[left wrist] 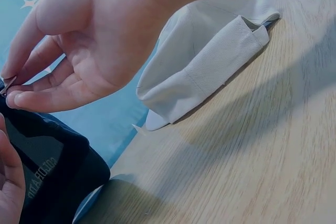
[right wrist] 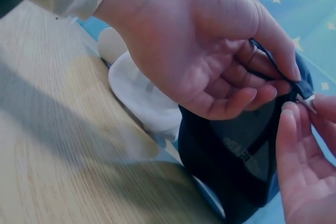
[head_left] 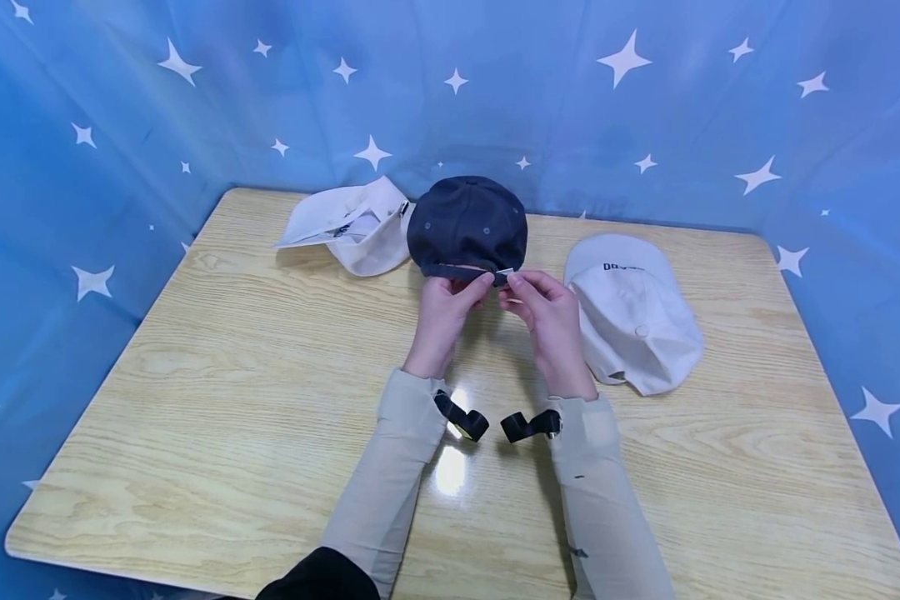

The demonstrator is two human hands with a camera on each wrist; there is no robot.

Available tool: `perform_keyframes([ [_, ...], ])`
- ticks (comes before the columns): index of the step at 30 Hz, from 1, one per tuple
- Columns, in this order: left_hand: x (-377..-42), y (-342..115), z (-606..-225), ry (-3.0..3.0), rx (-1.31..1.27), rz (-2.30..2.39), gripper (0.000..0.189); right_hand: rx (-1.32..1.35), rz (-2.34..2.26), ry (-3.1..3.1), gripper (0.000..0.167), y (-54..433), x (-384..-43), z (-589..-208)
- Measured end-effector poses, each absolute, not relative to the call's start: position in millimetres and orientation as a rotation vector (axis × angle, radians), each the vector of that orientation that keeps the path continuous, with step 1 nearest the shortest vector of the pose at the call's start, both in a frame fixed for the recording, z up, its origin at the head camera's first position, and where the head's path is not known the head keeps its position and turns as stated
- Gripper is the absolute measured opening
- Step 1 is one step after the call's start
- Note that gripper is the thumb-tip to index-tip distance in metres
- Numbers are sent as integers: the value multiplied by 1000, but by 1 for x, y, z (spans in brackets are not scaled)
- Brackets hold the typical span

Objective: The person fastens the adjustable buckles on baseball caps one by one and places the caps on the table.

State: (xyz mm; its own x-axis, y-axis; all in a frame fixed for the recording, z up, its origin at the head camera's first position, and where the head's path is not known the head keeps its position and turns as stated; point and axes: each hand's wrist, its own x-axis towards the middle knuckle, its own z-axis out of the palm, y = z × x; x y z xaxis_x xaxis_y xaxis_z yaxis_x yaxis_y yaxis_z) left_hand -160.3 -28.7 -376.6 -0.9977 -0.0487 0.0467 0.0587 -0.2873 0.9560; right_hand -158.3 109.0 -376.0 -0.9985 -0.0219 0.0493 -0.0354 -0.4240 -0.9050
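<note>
Raised over the table's back part is a dark navy baseball cap point(head_left: 468, 221), its rear strap towards me. My left hand point(head_left: 442, 317) pinches the strap point(head_left: 457, 272) between thumb and fingers. With thumb and fingertips, my right hand point(head_left: 547, 321) grips a small silver clasp point(head_left: 505, 272) at the strap's other side. The right wrist view shows the left hand point(right wrist: 210, 51) large, palm side, its thumb right at the clasp point(right wrist: 306, 99). In the left wrist view the right hand point(left wrist: 100, 30) fills the top. Pale lettering point(left wrist: 41, 177) shows inside the cap.
A white cap point(head_left: 371, 250) lies tipped on its side at the back left, close by the navy one. Another white cap point(head_left: 637, 321) lies to the right, brim towards the back. Blue star-patterned curtain point(head_left: 450, 108) surrounds the wooden table point(head_left: 217, 400).
</note>
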Motion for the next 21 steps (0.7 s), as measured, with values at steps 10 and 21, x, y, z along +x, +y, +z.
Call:
perform_keyframes([
  [10,-161,-28,-378,-1861,19,-2457,18,25,2652,-1674,18,108,-158,-372],
  [21,-161,-28,-379,-1863,1,-2466,22,35,2649,-1704,17,109,-158,-373],
])
